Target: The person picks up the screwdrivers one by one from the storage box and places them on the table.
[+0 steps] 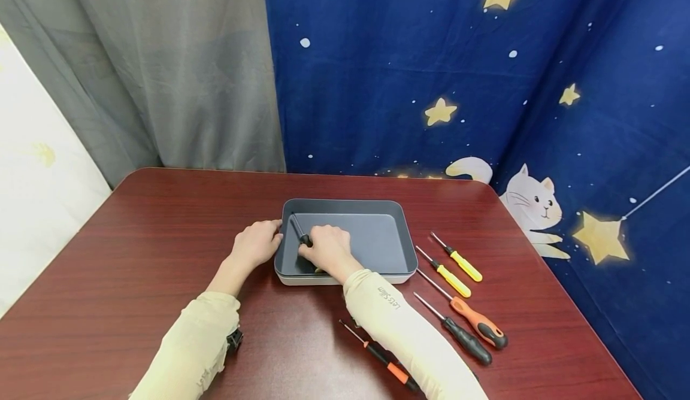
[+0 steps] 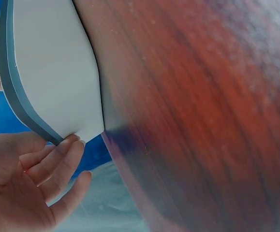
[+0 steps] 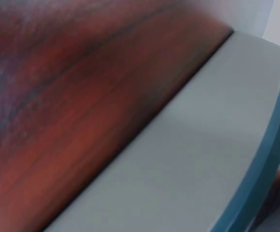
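A shallow grey box (image 1: 377, 241) with a pale outer wall stands on the table. My left hand (image 1: 256, 244) holds its left side; in the left wrist view, the fingers (image 2: 57, 166) pinch the rim at a corner. Inside the box, my right hand (image 1: 330, 247) grips a screwdriver (image 1: 305, 239) low near the left end. Its shaft slants toward the far left corner, and a black part shows beside the fingers. Most of the handle is hidden under the hand. The right wrist view shows mainly the box's outer wall (image 3: 178, 154).
Right of the box lie two yellow-handled screwdrivers (image 1: 454, 280), an orange-and-black one (image 1: 477, 319) and a black one (image 1: 466, 340). Another black-and-orange screwdriver (image 1: 385, 361) lies partly under the right sleeve. Curtains hang behind the reddish-brown table (image 1: 162, 238).
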{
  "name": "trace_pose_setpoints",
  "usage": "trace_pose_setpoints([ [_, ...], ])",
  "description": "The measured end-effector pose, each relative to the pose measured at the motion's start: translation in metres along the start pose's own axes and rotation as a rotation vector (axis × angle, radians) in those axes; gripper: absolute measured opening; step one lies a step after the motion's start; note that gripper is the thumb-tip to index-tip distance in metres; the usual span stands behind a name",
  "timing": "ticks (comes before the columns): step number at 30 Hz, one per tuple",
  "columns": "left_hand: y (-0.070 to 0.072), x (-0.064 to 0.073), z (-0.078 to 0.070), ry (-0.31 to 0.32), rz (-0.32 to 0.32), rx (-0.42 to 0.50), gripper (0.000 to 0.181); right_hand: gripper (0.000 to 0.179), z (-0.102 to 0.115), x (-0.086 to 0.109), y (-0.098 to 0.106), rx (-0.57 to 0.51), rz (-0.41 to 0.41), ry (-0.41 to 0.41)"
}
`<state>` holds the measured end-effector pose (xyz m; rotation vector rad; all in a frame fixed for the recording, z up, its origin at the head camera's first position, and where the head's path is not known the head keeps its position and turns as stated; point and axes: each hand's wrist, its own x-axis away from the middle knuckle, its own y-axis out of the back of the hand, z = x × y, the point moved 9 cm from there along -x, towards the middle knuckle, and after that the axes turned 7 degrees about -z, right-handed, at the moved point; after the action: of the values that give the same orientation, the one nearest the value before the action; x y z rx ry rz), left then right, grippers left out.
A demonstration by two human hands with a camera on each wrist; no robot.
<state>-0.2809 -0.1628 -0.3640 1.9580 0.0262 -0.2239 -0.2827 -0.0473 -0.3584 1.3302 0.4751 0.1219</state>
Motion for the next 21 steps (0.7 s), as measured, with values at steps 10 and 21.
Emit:
trace_pose_setpoints([
  [10, 0.000, 0.000, -0.001, 0.000, -0.004, 0.003, 0.036, 0.032, -0.005, 0.000, 0.009, -0.018, -0.023, 0.002],
  [21, 0.000, 0.000, -0.001, -0.008, 0.004, -0.006, 0.037, 0.032, -0.004, 0.003, 0.026, -0.034, -0.083, 0.018],
])
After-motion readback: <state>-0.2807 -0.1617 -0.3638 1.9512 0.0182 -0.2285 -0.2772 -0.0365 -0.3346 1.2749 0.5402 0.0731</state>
